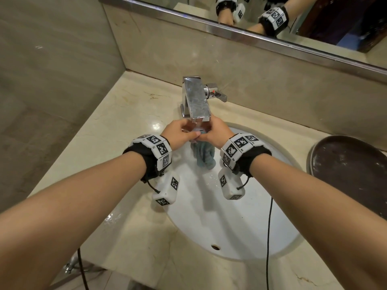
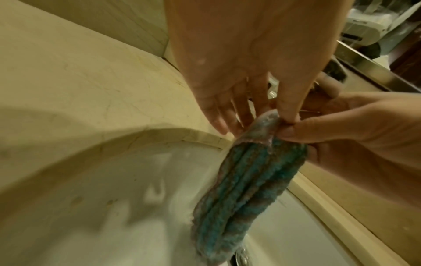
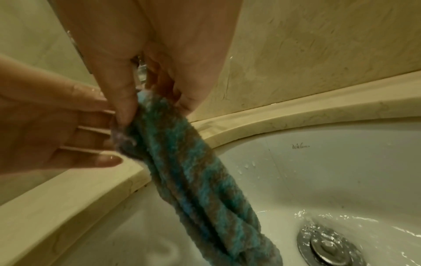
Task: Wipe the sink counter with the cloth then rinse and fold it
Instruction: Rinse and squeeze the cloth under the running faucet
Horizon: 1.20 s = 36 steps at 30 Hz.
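Note:
A wet teal and grey cloth (image 1: 204, 156) hangs bunched over the white sink basin (image 1: 230, 227), right under the chrome faucet spout (image 1: 196, 101). My left hand (image 1: 187, 133) pinches its top edge between thumb and nearly straight fingers. From the other side, my right hand (image 1: 209, 132) pinches the same top edge. In the left wrist view the cloth (image 2: 246, 180) dangles below both thumbs, my left hand (image 2: 262, 120) above and my right hand (image 2: 293, 133) at the right. The right wrist view shows the cloth (image 3: 193, 171) held by my right hand (image 3: 150, 106), with my left hand (image 3: 91, 135) behind it.
Water runs round the metal drain (image 3: 325, 248). The faucet lever (image 1: 217, 94) points right. A dark round pan (image 1: 351, 170) sits on the beige marble counter (image 1: 125, 114) at the right. A wall closes the left side, and a mirror (image 1: 272, 15) hangs behind.

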Each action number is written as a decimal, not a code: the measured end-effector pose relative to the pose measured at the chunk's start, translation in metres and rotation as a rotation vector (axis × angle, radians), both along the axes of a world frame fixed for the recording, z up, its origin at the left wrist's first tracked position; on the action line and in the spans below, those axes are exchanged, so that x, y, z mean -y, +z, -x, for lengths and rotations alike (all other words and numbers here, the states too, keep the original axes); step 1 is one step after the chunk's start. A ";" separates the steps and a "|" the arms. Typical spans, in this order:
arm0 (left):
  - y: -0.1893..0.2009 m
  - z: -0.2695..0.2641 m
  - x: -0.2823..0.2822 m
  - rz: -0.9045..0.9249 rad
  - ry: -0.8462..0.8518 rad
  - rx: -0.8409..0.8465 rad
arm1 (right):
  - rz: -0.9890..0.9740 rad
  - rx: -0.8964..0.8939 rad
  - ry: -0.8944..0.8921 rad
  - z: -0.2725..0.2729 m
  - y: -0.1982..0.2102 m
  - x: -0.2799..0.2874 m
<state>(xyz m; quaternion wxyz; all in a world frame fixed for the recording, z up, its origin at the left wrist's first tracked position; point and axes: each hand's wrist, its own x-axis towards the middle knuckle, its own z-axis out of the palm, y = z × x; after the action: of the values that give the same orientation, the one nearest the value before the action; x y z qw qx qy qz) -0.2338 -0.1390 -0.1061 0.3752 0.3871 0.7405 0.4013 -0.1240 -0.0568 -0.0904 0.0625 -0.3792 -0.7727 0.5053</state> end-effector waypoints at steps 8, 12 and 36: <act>0.006 -0.002 -0.007 -0.001 -0.042 0.081 | -0.183 0.080 0.043 -0.007 -0.009 -0.010; 0.005 -0.004 -0.011 0.021 0.012 0.168 | -0.193 0.119 0.071 -0.010 -0.009 -0.009; 0.008 0.001 0.002 0.150 -0.204 -0.241 | -0.110 0.231 0.117 -0.005 0.007 -0.006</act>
<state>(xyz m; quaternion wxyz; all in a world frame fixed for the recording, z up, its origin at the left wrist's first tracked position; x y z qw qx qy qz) -0.2345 -0.1411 -0.0985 0.3503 0.4764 0.7648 0.2558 -0.1188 -0.0503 -0.0830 -0.0356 -0.3852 -0.8221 0.4178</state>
